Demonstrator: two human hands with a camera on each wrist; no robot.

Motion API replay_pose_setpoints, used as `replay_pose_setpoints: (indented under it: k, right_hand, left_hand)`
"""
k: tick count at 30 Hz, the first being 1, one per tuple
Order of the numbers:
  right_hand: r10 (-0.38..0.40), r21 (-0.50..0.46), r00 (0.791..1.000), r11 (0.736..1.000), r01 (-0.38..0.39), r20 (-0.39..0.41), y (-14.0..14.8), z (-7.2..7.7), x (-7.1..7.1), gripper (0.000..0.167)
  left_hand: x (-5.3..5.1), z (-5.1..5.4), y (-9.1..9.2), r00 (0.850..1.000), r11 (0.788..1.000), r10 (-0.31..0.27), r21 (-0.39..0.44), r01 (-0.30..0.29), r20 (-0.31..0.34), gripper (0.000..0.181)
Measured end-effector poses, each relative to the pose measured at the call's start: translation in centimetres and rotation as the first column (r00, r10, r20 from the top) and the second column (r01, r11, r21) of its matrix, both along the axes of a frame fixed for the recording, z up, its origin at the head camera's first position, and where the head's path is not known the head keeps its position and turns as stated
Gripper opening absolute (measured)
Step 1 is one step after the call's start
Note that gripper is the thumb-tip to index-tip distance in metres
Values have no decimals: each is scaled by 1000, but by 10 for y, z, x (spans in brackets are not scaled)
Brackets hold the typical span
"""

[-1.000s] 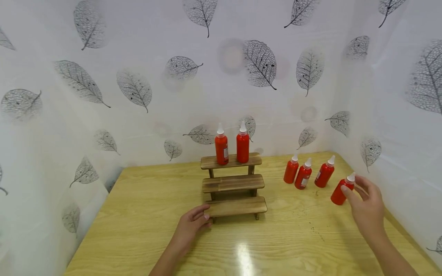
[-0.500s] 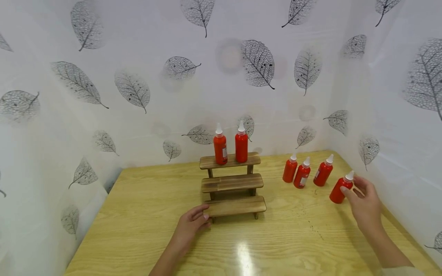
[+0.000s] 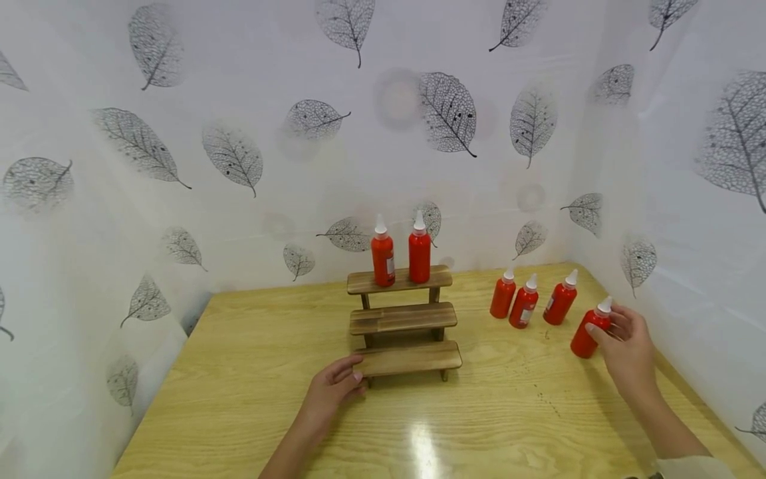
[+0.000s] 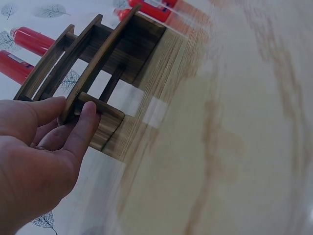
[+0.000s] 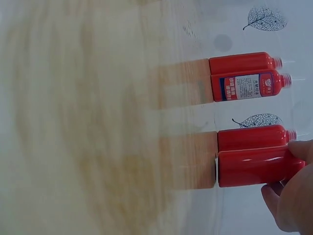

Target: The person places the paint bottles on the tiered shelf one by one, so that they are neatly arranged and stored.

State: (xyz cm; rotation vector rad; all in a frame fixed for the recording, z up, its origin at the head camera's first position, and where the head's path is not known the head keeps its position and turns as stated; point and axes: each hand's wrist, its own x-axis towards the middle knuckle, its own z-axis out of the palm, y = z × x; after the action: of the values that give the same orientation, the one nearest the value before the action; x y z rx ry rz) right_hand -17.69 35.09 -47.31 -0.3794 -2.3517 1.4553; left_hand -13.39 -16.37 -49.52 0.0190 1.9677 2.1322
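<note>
A three-step wooden stand (image 3: 409,358) is on the table, and the left hand (image 3: 326,394) pinches the left end of its lowest step; the left wrist view shows thumb and fingers of the left hand (image 4: 49,142) round that end of the stand (image 4: 105,54). Two red bottles with white pointed caps, one (image 3: 383,259) beside another (image 3: 419,256), stand upright on the top step. At the right, the right hand (image 3: 628,349) grips a red bottle (image 3: 583,338) near its top. This bottle (image 5: 254,167) shows large in the right wrist view, held by the right hand (image 5: 293,196).
Three more red bottles stand on the table (image 3: 251,399) between the stand and the right hand: one (image 3: 503,297), a labelled one (image 3: 523,307) close beside it, and another (image 3: 560,303) farther right. Leaf-printed white sheeting (image 3: 359,166) rises behind and at both sides.
The right hand and its bottle have shifted very slightly to the left in the head view. The left hand keeps its hold on the stand.
</note>
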Motion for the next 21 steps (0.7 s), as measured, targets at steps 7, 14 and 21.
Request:
replay_pose_setpoints:
  k: [7,14,21]
  right_hand:
    - [31,52,993,998,-26,-110,-8,10,4,62]
    - [104,78,973,993,-89,-206,-38,38,11,59]
    - [168,62,953,986,-157,-252,-69,62,12,57]
  left_hand:
    - [0,1,0,1000,1000,-7,-4,7,-7,53]
    - [1,1,0,1000,1000,0,2,0,-5,52]
    - [0,1,0,1000,1000,-3,7,3,0,52]
